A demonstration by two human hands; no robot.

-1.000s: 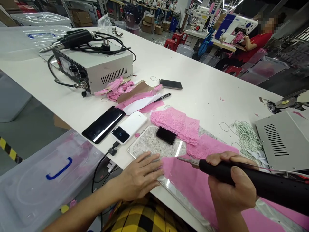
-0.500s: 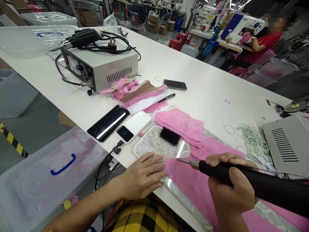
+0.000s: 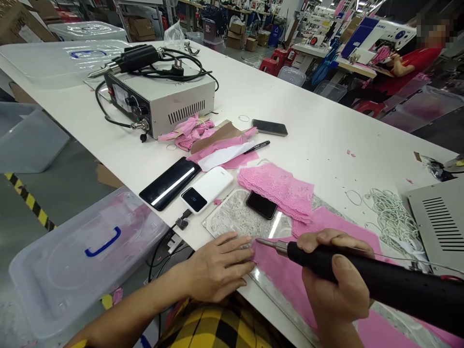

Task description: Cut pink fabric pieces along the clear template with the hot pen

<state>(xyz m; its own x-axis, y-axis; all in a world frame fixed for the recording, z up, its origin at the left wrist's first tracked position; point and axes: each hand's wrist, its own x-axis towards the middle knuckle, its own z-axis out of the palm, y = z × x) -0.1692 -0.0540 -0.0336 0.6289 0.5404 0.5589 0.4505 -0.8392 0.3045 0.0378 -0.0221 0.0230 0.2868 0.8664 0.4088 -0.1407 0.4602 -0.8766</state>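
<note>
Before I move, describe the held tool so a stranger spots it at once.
On the white table, find the spread pink cloth at the near edge. Over it, the right hand holds a thick black tool with a pointed metal tip. Its lookalike lies on the far grey box; only this one is in a hand.

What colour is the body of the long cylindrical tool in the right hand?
The long cylindrical tool has a black body, best seen in the head view.

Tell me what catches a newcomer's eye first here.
The black tool in the right hand, lower right, would likely draw the eye, its tip beside the left hand. Next come the bright pink fabric beneath it and, upper left, the grey box with another black tool on top.
</note>
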